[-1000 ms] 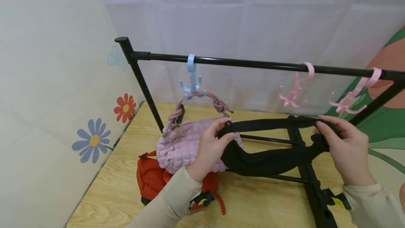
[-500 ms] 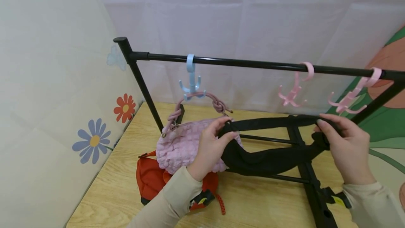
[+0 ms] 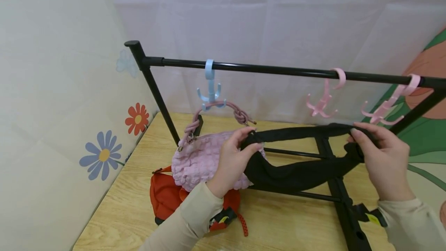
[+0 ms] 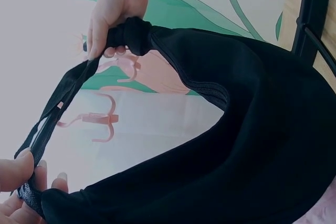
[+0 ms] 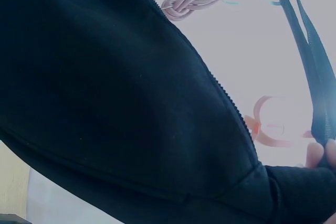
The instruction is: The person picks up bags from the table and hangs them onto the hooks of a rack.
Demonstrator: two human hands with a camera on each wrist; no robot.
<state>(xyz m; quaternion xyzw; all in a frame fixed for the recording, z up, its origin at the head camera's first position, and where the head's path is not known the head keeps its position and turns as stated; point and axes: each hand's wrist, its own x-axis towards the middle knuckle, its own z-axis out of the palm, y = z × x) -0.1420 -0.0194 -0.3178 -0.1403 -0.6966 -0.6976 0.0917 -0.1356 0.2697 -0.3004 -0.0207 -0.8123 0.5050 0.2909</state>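
Observation:
A black zippered shoulder bag (image 3: 299, 177) is stretched between both hands, above the table and below the rack bar. My left hand (image 3: 232, 162) pinches it where strap and body meet, thumb and fingers round that end. At the other end, my right hand (image 3: 387, 160) grips the strap (image 3: 296, 133) near a knot. In the left wrist view, the zipper (image 4: 207, 92) runs along the bag's inner curve. The bag's dark body (image 5: 115, 93) fills much of the right wrist view. Behind my left hand, a pink puffy handbag (image 3: 198, 162) hangs by its knotted handle from a blue hook (image 3: 210, 84).
A black rack bar (image 3: 271, 68) crosses the view. Two pink hooks hang at its right, one inner hook (image 3: 321, 104) and one outer hook (image 3: 385, 108). A red bag (image 3: 165, 193) lies on the wooden table (image 3: 111, 220), partly under the pink handbag and my left sleeve.
My right hand has risen slightly and shifted a little right, lifting the strap at that end. My left hand keeps its hold, almost still. The pink handbag and hooks stay put.

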